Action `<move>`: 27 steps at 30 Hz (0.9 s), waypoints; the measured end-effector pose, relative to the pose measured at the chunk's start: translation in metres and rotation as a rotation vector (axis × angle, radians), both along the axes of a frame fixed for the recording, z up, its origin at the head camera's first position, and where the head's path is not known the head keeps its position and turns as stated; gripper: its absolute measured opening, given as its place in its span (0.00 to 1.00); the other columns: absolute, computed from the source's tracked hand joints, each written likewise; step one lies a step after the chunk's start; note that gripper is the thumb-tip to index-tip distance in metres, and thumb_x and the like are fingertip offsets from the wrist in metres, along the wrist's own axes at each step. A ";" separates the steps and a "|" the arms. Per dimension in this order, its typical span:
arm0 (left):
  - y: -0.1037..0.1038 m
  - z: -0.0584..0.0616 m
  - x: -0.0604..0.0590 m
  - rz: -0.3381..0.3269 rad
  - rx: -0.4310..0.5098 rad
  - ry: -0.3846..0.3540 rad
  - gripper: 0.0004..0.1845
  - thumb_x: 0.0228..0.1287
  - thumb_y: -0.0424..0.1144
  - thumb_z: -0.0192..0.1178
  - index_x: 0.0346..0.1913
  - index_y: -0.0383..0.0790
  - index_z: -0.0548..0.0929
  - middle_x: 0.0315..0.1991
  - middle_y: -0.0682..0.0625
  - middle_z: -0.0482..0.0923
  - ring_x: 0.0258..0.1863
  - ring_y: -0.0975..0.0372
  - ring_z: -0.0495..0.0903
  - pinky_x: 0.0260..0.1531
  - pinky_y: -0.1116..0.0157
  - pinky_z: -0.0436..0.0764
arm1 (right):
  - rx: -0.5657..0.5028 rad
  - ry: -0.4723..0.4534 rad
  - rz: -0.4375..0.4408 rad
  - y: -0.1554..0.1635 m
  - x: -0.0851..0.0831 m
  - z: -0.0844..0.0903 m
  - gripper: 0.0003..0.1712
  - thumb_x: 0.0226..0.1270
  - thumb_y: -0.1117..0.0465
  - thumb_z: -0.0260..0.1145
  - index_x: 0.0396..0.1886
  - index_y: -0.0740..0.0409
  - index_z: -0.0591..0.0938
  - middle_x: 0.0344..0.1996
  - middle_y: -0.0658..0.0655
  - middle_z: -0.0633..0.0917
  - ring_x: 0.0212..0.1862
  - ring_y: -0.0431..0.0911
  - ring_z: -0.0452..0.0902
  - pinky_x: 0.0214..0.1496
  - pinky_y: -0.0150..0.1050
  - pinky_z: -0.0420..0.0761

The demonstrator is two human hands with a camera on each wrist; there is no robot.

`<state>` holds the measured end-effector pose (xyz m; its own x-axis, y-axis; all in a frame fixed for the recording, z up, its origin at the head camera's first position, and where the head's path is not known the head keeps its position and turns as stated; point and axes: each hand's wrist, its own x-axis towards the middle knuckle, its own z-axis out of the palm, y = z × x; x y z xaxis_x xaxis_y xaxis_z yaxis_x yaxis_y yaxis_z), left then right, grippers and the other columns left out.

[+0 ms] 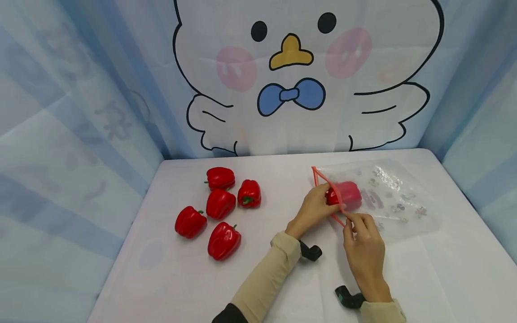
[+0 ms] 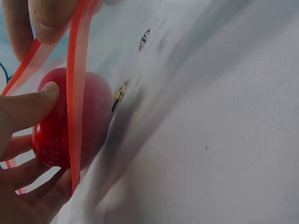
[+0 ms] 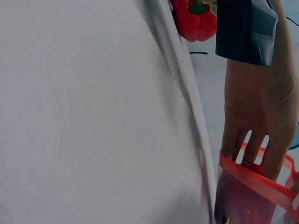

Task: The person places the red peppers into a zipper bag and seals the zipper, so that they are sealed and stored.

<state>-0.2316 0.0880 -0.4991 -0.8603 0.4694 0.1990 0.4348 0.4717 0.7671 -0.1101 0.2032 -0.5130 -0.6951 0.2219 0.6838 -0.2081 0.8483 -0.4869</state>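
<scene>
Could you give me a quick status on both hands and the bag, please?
Left hand grips a red pepper halfway into the clear bag. Right hand pinches the bag's red rim open. Five loose peppers left of it, nothing blocking.

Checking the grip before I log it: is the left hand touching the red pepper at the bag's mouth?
Touching. The left wrist view shows the left hand with fingers pressed on the red pepper.

beige sleeves (image 1: 266, 278), black wrist mounts (image 1: 310, 251)
</scene>
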 end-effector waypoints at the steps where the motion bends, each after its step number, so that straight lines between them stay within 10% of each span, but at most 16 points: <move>1: 0.001 0.000 -0.001 -0.016 0.009 -0.015 0.29 0.63 0.43 0.75 0.65 0.41 0.80 0.55 0.50 0.86 0.47 0.67 0.80 0.46 0.79 0.77 | 0.000 -0.001 0.002 0.000 0.000 0.000 0.15 0.63 0.74 0.72 0.49 0.65 0.89 0.39 0.63 0.84 0.32 0.48 0.78 0.35 0.22 0.69; 7: 0.008 -0.003 -0.005 -0.109 0.056 -0.121 0.32 0.62 0.43 0.76 0.68 0.41 0.79 0.45 0.50 0.87 0.34 0.72 0.77 0.31 0.79 0.77 | 0.000 -0.012 -0.004 0.000 0.000 0.001 0.17 0.62 0.75 0.72 0.51 0.63 0.89 0.39 0.63 0.84 0.32 0.49 0.78 0.37 0.18 0.68; 18: 0.024 -0.006 -0.013 -0.238 0.019 -0.124 0.33 0.66 0.45 0.72 0.72 0.42 0.75 0.65 0.50 0.82 0.56 0.69 0.81 0.54 0.79 0.78 | 0.002 0.023 0.001 0.002 0.002 0.005 0.17 0.62 0.76 0.71 0.50 0.64 0.89 0.40 0.63 0.85 0.33 0.50 0.79 0.38 0.19 0.69; 27: 0.032 -0.006 -0.011 -0.303 0.093 -0.201 0.34 0.66 0.48 0.71 0.72 0.43 0.74 0.59 0.51 0.82 0.47 0.73 0.77 0.45 0.78 0.79 | 0.004 0.005 -0.020 0.002 0.009 0.011 0.17 0.61 0.76 0.70 0.50 0.64 0.88 0.39 0.62 0.86 0.33 0.49 0.77 0.37 0.25 0.69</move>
